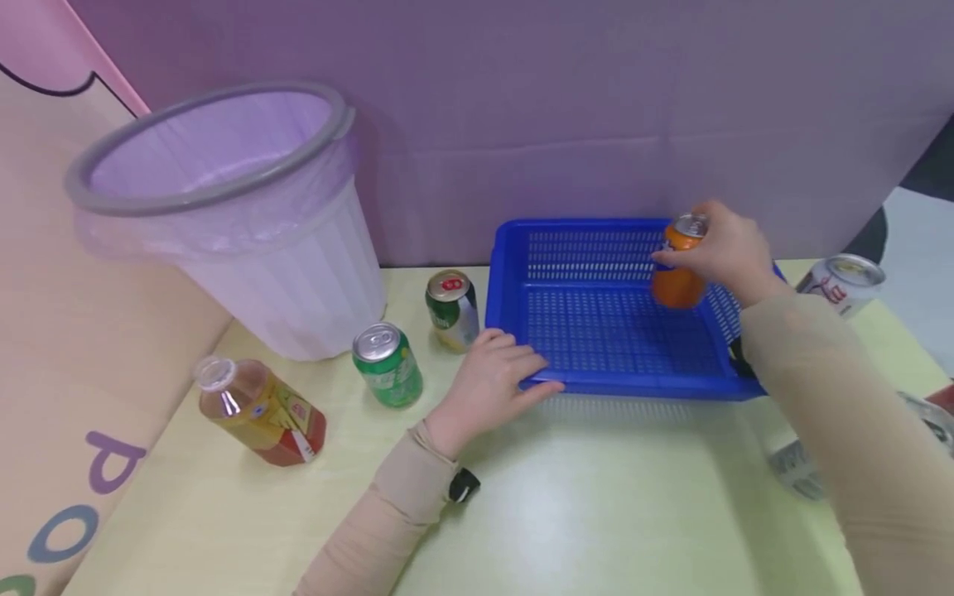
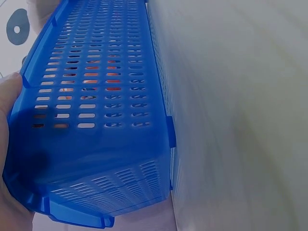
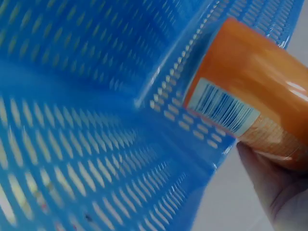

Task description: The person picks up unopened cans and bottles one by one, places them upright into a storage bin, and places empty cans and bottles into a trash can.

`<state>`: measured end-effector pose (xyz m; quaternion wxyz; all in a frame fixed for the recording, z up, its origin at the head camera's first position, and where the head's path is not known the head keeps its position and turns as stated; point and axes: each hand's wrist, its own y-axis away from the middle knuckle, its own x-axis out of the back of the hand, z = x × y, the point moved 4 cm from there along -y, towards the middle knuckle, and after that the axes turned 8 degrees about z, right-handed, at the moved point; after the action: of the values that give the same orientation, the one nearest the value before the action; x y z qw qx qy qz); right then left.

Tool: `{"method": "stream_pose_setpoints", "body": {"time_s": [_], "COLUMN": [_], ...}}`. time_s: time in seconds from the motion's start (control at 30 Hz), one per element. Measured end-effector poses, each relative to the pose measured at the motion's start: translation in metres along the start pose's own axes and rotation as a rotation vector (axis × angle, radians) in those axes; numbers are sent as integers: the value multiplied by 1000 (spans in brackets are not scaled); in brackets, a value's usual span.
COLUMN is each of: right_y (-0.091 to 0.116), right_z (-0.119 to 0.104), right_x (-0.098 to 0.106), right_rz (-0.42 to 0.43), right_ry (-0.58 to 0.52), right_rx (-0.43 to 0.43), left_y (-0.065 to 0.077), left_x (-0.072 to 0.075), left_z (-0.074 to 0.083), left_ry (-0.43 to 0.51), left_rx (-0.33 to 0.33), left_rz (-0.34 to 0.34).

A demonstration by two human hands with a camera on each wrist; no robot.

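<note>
- Clock directions are read in the head view, from the middle of the blue plastic basket [image 1: 619, 331], with twelve at the far wall.
- The orange drink can [image 1: 676, 286] is inside the basket's outline at about two o'clock, near its end wall; whether its base touches the basket floor, I cannot tell.
- The right hand [image 1: 734, 252] grips this can high up, thumb on the near side and fingers behind.
- The left hand [image 1: 488, 381], at eight o'clock, holds the basket by its corner, fingers curled over the rim.
- The can looks like thin metal: stiff when full, likely to dent if empty. Its fill does not show, so judge weight on lifting.
- Its smooth, glossy wall would probably slip if damp; a thumb-and-finger hold round the upper body, as now, seems sound and leaves the base free.
- The barcode [image 3: 223, 106] faces the right wrist camera, low on the can, with no fingers over it.
- The basket should be light and slightly springy, so it may slide on the desk [image 1: 596, 497] if bumped; its thick rim is the best place to steady it.
- The green drink can [image 1: 389, 366], at nine o'clock, would likely suit the same grip.
</note>
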<state>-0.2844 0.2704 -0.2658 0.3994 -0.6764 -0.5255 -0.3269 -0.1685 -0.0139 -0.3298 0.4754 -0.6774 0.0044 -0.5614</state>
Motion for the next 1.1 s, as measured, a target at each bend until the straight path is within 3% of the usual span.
{"method": "stream_pose_setpoints", "body": {"time_s": [0.23, 0.5, 1.1], "right_y": [5, 5, 2], "right_z": [8, 15, 19], "right_x": [-6, -5, -12], "right_rz": [8, 52, 8], "right_ry": [-67, -22, -24], "right_rx": [-94, -81, -105], "left_y": [-1, 0, 2], "left_x": [0, 2, 1], "left_z": [1, 2, 2], "left_ry": [-9, -23, -36], "left_rx": [-4, -3, -8], "left_rz": [-5, -11, -13]}}
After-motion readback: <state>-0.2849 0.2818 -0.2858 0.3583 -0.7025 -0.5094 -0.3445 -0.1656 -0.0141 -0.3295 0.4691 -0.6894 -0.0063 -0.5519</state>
